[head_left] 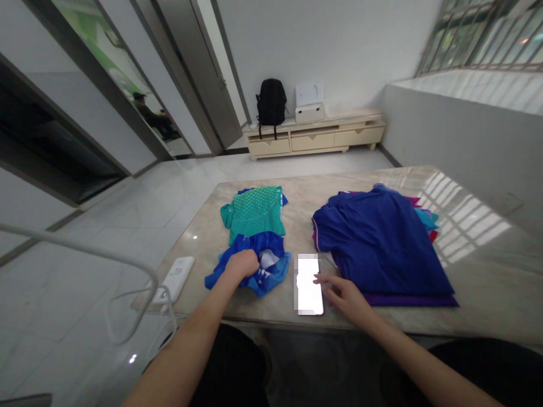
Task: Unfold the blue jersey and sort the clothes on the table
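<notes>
My left hand is closed in a fist on a crumpled blue shirt near the front edge of the marble table. Just behind that shirt lies a folded green shirt. My right hand rests on the table with its index finger touching the screen of a phone, which lies flat between the two piles. To the right of the phone sits a loose stack of shirts, a dark blue one on top, with purple, red and teal edges showing beneath.
A white power strip with a cable lies at the table's left corner. Far back stand a low cream cabinet, a black backpack and a white box. A seated person shows in the doorway at left.
</notes>
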{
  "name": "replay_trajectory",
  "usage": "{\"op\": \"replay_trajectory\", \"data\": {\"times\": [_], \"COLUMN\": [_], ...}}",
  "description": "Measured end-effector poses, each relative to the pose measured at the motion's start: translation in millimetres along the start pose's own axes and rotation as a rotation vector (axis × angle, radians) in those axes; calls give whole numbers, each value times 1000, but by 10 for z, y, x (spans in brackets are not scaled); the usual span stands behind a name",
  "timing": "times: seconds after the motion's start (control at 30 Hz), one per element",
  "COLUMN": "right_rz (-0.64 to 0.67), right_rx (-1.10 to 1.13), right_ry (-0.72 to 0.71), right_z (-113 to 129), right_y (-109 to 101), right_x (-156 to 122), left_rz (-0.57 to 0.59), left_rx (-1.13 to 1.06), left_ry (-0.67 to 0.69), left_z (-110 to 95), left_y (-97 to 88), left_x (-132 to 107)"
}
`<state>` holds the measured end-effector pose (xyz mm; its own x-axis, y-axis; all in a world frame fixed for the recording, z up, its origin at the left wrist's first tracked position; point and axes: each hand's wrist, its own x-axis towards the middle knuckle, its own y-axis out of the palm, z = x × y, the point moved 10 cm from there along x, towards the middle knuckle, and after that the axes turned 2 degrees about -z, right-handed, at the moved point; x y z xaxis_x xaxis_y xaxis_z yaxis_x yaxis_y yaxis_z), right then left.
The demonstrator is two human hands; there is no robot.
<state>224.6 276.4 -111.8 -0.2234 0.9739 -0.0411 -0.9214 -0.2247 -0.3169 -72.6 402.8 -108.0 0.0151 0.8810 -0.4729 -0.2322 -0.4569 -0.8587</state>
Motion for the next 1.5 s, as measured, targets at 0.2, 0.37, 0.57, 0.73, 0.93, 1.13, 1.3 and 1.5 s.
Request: {"op": "replay_trajectory", "data": {"times": [0.2,0.37,0.57,0.73,0.93,1.13,1.3,1.5], "right_rz": [31,1,12,13,1,47,1,-16], "right_rx": [86,77,83,114,92,44,-34,-20], "right_ry": [54,49,66,71,73,43,-3,7], "right_z": [-90,-65,-22,-35,-19,20,51,17], "right_y": [59,28,25,27,-13,39,-6,-20], "right_x": [-5,8,2,-4,-5,-31,-26,-9], "left_rz": [17,22,18,25,33,31,30,19], "left_rx": [-14,-32,-60,-62,-62,-64,-78,-92], "left_ry": [1,13,45,50,68,79,74,69], "left_z": [17,-2,-51,-66,-92,-85,-65,-73], "left_y": [8,-50,-140,-162,-175,-140,-115,-145], "left_x": [5,-31,-108,-138,-152,-110,-87,-119]}}
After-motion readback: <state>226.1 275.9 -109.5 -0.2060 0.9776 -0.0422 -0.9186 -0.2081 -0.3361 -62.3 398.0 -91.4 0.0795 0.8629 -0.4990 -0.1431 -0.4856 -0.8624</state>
